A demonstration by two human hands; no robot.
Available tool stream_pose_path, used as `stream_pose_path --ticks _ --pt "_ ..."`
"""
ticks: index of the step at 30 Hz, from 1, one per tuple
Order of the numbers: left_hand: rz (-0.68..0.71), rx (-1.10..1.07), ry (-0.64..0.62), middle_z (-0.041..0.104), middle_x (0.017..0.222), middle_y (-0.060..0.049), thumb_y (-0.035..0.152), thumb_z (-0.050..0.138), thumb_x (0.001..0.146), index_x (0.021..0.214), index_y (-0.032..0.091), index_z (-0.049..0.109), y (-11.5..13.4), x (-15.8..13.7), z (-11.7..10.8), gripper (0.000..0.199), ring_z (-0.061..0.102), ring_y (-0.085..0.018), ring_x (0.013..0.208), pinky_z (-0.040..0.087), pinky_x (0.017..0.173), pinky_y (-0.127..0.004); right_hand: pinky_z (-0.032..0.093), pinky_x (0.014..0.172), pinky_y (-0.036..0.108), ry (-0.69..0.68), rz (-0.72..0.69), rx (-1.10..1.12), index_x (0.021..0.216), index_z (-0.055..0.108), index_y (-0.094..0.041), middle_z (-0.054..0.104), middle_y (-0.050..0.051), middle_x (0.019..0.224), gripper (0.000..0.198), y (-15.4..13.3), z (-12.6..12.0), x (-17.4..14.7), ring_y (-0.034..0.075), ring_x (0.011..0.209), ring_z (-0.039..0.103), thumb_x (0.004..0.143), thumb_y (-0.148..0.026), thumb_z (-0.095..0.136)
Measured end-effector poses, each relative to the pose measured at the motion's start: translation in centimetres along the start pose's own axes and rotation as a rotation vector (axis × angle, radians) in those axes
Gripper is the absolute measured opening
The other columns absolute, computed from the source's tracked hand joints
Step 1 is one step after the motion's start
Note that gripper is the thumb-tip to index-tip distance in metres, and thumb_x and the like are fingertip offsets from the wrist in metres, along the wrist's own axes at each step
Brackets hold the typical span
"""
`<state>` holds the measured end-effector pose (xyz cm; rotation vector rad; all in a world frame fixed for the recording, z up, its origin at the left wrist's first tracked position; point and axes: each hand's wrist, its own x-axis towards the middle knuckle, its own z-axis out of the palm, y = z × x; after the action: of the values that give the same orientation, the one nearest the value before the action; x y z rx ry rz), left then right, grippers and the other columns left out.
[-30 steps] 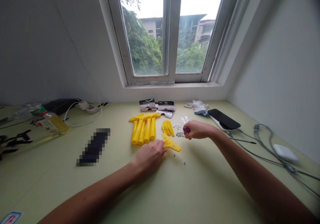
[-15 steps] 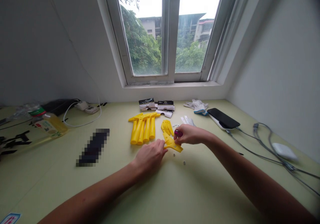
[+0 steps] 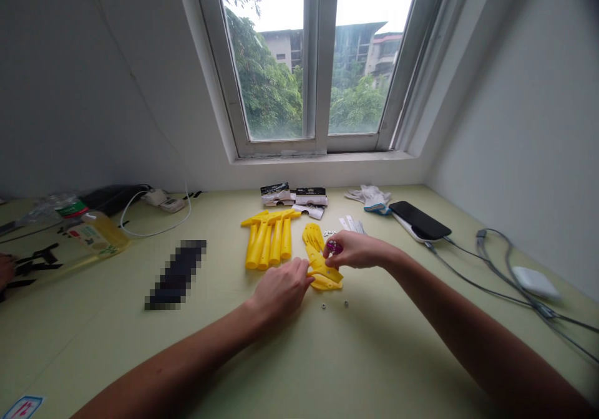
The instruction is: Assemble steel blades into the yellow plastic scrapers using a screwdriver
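Note:
My left hand (image 3: pixel 283 288) is closed, its fingertips pinching the left end of a yellow plastic scraper head (image 3: pixel 331 273). A second yellow part (image 3: pixel 327 284) shows just under the near edge of that piece. Over its far right side, my right hand (image 3: pixel 355 250) is closed around a purple-handled tool (image 3: pixel 334 248) that looks like a stubby screwdriver; its tip is hidden. Two small metal nuts (image 3: pixel 323 307) lie on the table nearer me. Just beyond my hands is a fanned stack of yellow plates (image 3: pixel 312 235), with a cluster of small hardware (image 3: pixel 329 234) beside it.
Yellow handles (image 3: pixel 267 241) lie in a row left of the stack. Behind are black-and-white cards (image 3: pixel 310 197), white gloves (image 3: pixel 369 196) and pale strips (image 3: pixel 352 224). A phone (image 3: pixel 420 219) with cables is at right, a bottle (image 3: pixel 96 232) at left. Another person's hand (image 3: pixel 5 270) shows at the left edge.
The second yellow part has come into view beneath the held scraper head. One nut now lies nearer me. Another person's hand has appeared at the left edge. My hands have barely shifted.

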<state>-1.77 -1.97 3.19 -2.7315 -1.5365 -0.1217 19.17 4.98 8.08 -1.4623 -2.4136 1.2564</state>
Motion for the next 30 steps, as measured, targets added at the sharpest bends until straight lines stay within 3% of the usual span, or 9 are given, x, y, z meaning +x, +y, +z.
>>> stream_pose_path --ticks 15,20,25,30 --pt "-0.057 -0.010 0.001 0.062 0.098 -0.007 0.039 0.028 0.098 0.107 0.019 0.046 0.0 0.1 0.0 0.028 0.064 -0.021 0.080 0.050 0.062 -0.030 0.036 0.054 0.023 0.145 -0.085 -0.217 0.081 0.064 -0.017 0.063 0.001 0.072 0.020 -1.3 0.0 -0.9 0.013 0.063 0.053 0.071 -0.034 0.061" --pt "-0.099 -0.036 0.020 0.063 0.094 -0.006 0.039 0.031 0.098 0.103 0.020 0.045 0.1 0.1 -0.4 0.024 0.064 -0.020 0.081 0.048 0.065 -0.030 0.037 0.052 0.021 0.181 -0.108 -0.116 0.077 0.057 -0.018 0.060 -0.001 0.072 0.015 -1.7 -0.4 -1.4 0.011 0.063 0.051 0.071 -0.032 0.061" --pt "-0.117 -0.064 0.060 0.063 0.092 -0.005 0.040 0.033 0.097 0.104 0.021 0.044 0.0 0.0 -0.5 0.024 0.063 -0.020 0.079 0.047 0.064 -0.029 0.028 0.035 0.018 0.002 -0.014 0.151 0.086 0.048 -0.021 0.045 -0.008 0.060 0.023 -1.2 -0.2 -1.1 0.006 0.042 0.038 0.070 -0.030 0.062" --pt "-0.117 -0.070 0.050 0.064 0.093 -0.005 0.041 0.033 0.097 0.105 0.021 0.044 -0.1 0.1 -0.3 0.025 0.064 -0.021 0.079 0.047 0.064 -0.030 0.026 0.030 0.016 -0.010 -0.024 0.250 0.086 0.046 -0.021 0.044 -0.009 0.057 0.023 -0.8 -0.1 -0.7 0.005 0.038 0.036 0.071 -0.026 0.062"
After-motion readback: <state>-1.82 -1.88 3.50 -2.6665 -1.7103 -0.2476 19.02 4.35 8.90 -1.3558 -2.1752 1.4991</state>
